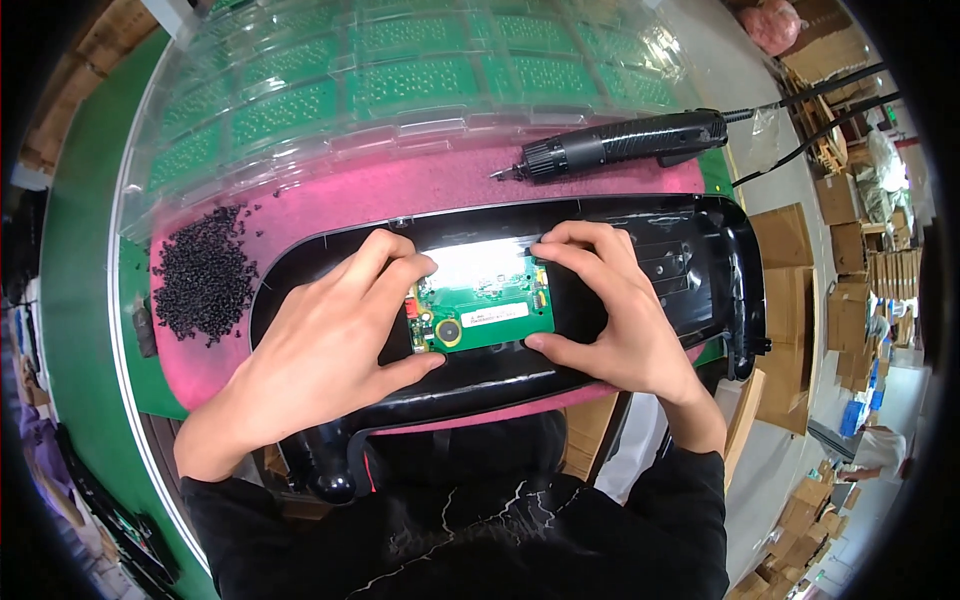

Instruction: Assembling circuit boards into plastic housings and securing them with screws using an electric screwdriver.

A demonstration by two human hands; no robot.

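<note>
A green circuit board point(500, 335) with a white label and a round component lies level over a long black plastic housing point(640, 215). My left hand point(335, 325) grips the board's left side, thumb at the near corner and fingers at the far one. On the opposite side, my right hand point(615, 305) holds it the same way, fingertips at the far right corner and thumb at the near right corner. Whether the board touches the housing's inside, I cannot tell. The housing rests open side up on a pink mat point(385, 185).
Beyond the housing lies a black electric screwdriver point(620, 145), its cord running off right. A heap of small black screws point(205, 275) sits at the mat's left. Clear plastic trays point(420, 85) of green boards stand at the back. Cardboard boxes point(785, 300) are on the right.
</note>
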